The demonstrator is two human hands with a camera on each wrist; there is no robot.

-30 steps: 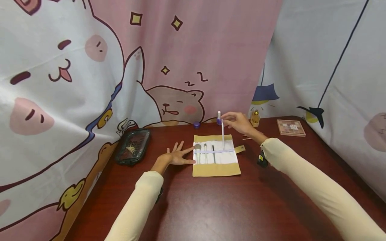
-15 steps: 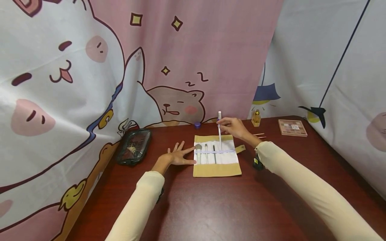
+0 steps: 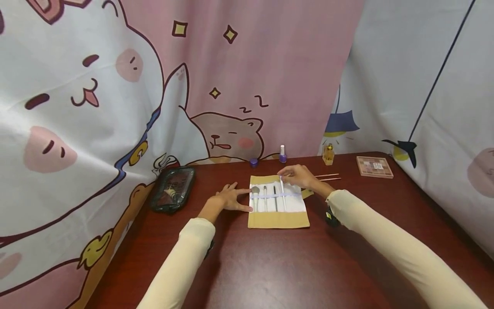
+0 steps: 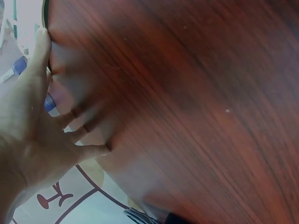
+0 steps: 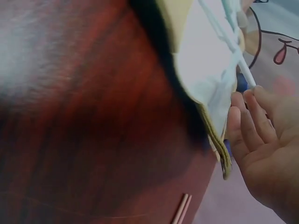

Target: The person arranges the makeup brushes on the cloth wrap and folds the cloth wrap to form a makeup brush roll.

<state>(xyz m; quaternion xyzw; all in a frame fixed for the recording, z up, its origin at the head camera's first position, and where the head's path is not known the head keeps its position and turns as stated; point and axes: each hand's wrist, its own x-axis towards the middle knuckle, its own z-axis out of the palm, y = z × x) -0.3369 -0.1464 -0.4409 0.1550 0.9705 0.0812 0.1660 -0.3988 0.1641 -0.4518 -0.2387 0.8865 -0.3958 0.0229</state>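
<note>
An unrolled tan-and-white brush roll [image 3: 278, 219] lies flat on the dark red table. My right hand [image 3: 297, 176] pinches the top end of a slim white makeup brush [image 3: 283, 193], whose shaft passes under the lavender band across the roll. Fingers hide that end of it. To its left, a fluffy brush [image 3: 255, 197], a small-headed brush [image 3: 265, 199] and a dark slim brush [image 3: 275, 199] sit under the same band. With fingers spread, my left hand [image 3: 230, 198] rests at the roll's left edge, thumb and forefinger touching it.
Far left lies a black-edged see-through pouch [image 3: 172, 189]. Along the back stand a small purple jar [image 3: 253, 162], purple nail polish [image 3: 283, 155] and a gold bottle [image 3: 328, 155]. Two thin sticks [image 3: 328, 177] and a makeup palette [image 3: 374, 166] lie to the right.
My right hand has come down toward the roll, sliding the white makeup brush lower under the band until it lies nearly flat beside the others. The left hand stays at the roll's edge.
</note>
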